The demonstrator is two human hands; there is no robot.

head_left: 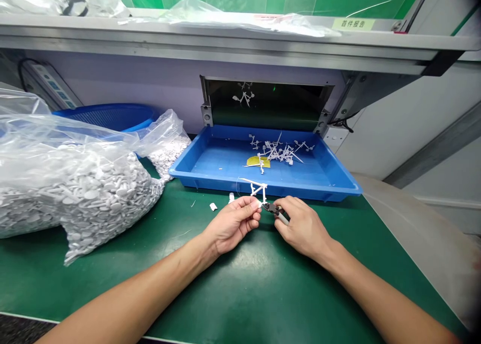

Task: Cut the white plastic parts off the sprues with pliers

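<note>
My left hand (238, 223) pinches a white plastic sprue (264, 191) at its lower end, just in front of the blue tray (263, 187). Wrapped round a pair of nippers (277, 214) is my right hand (300, 226). The nippers' dark jaws meet the sprue beside my left fingertips; whether they are closed on it is too small to tell. Small white plastic pieces (213, 207) lie on the green table just left of my left hand. Inside the tray, more white sprues (280, 151) sit in a loose heap near a yellow label (259, 161).
Clear bags of white plastic parts (108, 199) fill the table's left side, before a blue basket (108, 114). Behind the tray, a conveyor belt opening (270, 103) holds more sprues. A metal shelf (225, 46) overhangs the back, with plastic bags on top.
</note>
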